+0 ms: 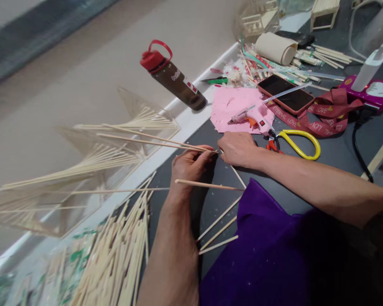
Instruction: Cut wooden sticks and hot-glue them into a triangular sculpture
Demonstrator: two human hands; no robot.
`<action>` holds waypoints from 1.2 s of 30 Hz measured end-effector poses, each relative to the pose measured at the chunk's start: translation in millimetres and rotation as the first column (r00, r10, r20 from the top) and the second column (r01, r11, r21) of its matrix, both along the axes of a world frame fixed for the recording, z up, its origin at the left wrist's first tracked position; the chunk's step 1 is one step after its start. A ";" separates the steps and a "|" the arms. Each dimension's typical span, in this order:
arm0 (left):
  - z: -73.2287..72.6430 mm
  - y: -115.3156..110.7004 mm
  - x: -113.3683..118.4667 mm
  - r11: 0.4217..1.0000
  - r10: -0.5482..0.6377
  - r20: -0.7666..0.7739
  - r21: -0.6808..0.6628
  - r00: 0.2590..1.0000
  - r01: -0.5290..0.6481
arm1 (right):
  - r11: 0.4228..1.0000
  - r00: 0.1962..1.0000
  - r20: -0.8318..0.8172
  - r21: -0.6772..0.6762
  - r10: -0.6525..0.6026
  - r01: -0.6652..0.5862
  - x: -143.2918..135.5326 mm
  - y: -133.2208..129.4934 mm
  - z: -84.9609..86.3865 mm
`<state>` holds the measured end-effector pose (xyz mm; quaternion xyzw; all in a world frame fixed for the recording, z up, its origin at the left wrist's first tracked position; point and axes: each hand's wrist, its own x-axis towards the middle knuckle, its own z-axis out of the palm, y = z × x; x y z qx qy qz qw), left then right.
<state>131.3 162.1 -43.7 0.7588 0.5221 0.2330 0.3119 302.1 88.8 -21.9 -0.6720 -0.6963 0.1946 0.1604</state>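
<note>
My left hand [191, 163] is closed, pinching two thin wooden sticks [153, 141] whose long ends reach out to the left. Their near ends come together at the fingertips, where a small dark spot shows. Just right of it, my right hand [239, 148] rests with curled fingers close to those ends; what it grips is hidden. Below the hands, a loose wooden stick [210, 185] and several others lie beside the purple cloth [258, 238]. A pink glue gun [253, 117] lies above my right hand on a pink sheet [221, 102].
Frames of wooden sticks [115, 157] stand along the wall at left. A stick pile [115, 250] lies at lower left. Around the back are a dark bottle [178, 85] with a red lid, a phone [285, 93], yellow-handled scissors [301, 144], a ribbon [306, 121] and a purple power strip [370, 93].
</note>
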 end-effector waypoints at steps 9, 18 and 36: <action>-2.8 0.3 -1.4 1.000 0.007 0.040 -0.029 0.999 -0.006 | 0.999 0.999 0.004 0.039 0.034 -0.034 -4.8 -1.1 -3.0; -6.8 -0.9 -0.6 1.000 -0.007 0.080 -0.009 0.997 0.008 | 0.999 0.999 0.006 -0.029 0.046 -0.046 -3.4 -2.8 5.0; -7.0 -6.8 3.8 1.000 0.030 0.121 -0.006 0.992 -0.029 | 0.997 0.997 0.013 -0.034 0.072 -0.071 -3.1 0.3 0.3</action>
